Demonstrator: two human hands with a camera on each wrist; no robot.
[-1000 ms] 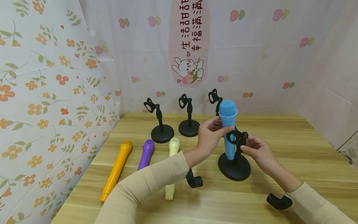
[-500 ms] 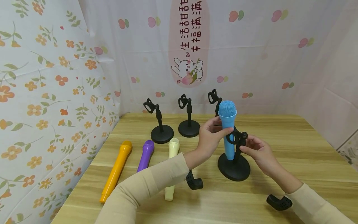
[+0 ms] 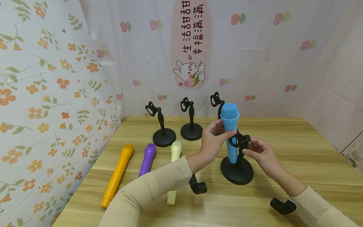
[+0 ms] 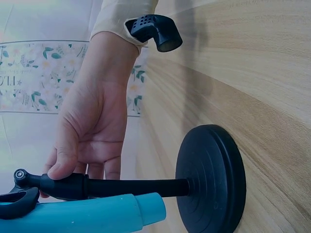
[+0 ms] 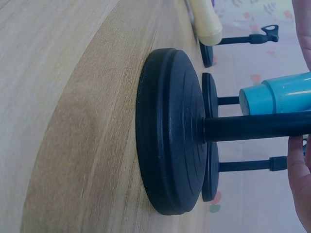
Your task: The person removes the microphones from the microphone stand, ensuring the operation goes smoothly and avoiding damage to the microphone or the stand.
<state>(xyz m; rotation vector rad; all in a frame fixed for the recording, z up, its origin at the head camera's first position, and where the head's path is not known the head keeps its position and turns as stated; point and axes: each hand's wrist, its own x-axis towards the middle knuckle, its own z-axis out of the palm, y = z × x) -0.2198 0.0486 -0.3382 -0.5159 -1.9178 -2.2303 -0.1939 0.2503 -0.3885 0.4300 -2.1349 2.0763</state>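
Observation:
My left hand (image 3: 211, 140) grips a light blue microphone (image 3: 228, 125) around its upper body, mesh head up. The microphone stands nearly upright against the clip (image 3: 234, 138) of a black desktop microphone stand (image 3: 238, 175); I cannot tell whether it sits fully in the clip. Its tail end hangs above the round base, as the right wrist view shows. On the other side, my right hand (image 3: 263, 154) pinches the stand's neck just below the clip joint. In the left wrist view, the right thumb (image 4: 63, 162) presses on that neck while the fingers lie behind.
Three more black stands (image 3: 164, 137) line the back of the wooden table (image 3: 283, 138), the rightmost partly hidden. Orange (image 3: 117, 173), purple (image 3: 148, 157) and cream (image 3: 176, 151) microphones lie on the left, the last two partly under my left forearm. Patterned cloth hangs behind.
The head view tilts up very slightly, so everything appears a little lower. Both hands keep their hold, and the blue microphone and stand show no clear movement.

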